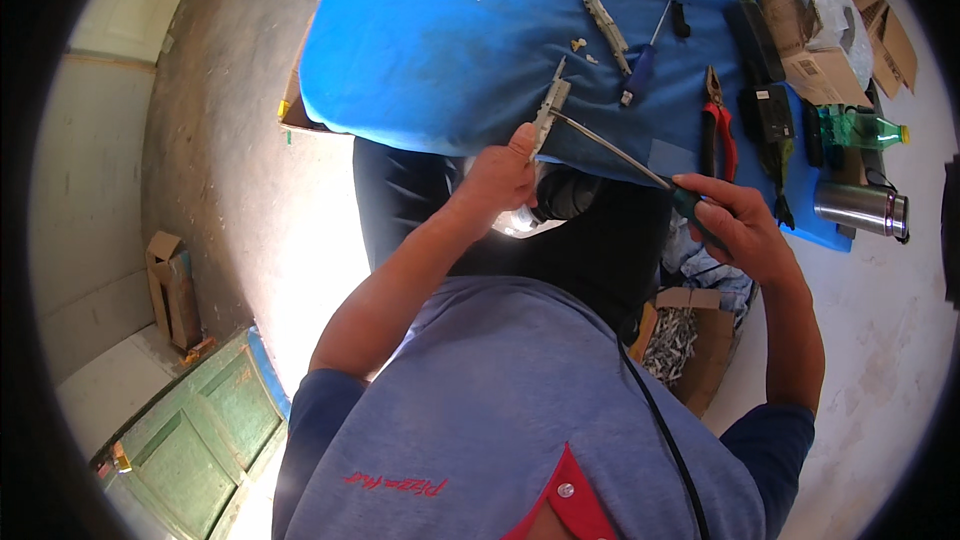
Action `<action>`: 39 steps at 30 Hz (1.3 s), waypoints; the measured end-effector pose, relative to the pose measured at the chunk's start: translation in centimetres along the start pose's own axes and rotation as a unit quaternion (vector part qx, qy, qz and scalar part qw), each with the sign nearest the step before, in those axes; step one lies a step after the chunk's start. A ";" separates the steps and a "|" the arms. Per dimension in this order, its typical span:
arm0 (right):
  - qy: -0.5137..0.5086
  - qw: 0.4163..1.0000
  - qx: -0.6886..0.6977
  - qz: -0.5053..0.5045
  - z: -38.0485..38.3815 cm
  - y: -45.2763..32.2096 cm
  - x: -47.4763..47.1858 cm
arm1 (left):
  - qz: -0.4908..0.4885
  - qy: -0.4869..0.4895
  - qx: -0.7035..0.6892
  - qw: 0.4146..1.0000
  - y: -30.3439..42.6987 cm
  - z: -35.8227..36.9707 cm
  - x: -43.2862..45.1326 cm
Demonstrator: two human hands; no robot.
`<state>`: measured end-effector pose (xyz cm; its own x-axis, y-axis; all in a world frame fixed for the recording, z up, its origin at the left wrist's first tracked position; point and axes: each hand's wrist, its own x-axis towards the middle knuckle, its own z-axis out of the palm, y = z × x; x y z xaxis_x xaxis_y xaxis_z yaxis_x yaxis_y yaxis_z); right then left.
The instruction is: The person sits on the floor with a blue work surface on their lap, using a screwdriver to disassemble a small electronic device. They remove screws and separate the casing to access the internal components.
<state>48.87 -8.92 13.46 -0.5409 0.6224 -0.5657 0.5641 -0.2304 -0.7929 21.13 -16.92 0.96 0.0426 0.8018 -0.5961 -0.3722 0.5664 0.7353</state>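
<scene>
My left hand (501, 176) grips the lower end of a narrow, pale metal mechanism (553, 101) at the near edge of the blue cloth (420, 52). In my right hand (739, 225) is a screwdriver (615, 148) with a dark green handle; its tip meets the side of that mechanism. A similar long metal part (604, 19) lies farther back on the cloth. Beside it rests a blue-handled screwdriver (641, 71), and small yellowish fragments (577, 45) are scattered nearby.
Red-and-black pliers (718, 120) lie at the right. Beyond them are a black box (769, 112), a green plastic bottle (862, 129), a steel flask (861, 208) and torn cardboard (825, 75). A carton (705, 360) of metal pieces stands below, right of my body.
</scene>
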 end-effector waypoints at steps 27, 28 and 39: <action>0.095 0.994 0.051 -0.016 6.1 3.6 -3.1 | -0.008 -0.023 -0.080 0.997 -1.4 -0.5 0.8; 0.087 0.992 0.086 -0.020 6.2 3.7 -3.1 | -0.003 -0.028 -0.080 0.996 -1.6 -0.6 0.9; 0.094 0.987 0.130 -0.023 7.2 4.9 -2.2 | 0.005 0.023 -0.015 1.000 -1.1 0.7 0.5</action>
<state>48.35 -16.78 9.16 -0.4226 0.7592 -0.4951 0.3500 -0.3671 -0.8618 22.26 -16.99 0.04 -0.0032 0.7980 -0.6026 -0.3995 0.5514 0.7324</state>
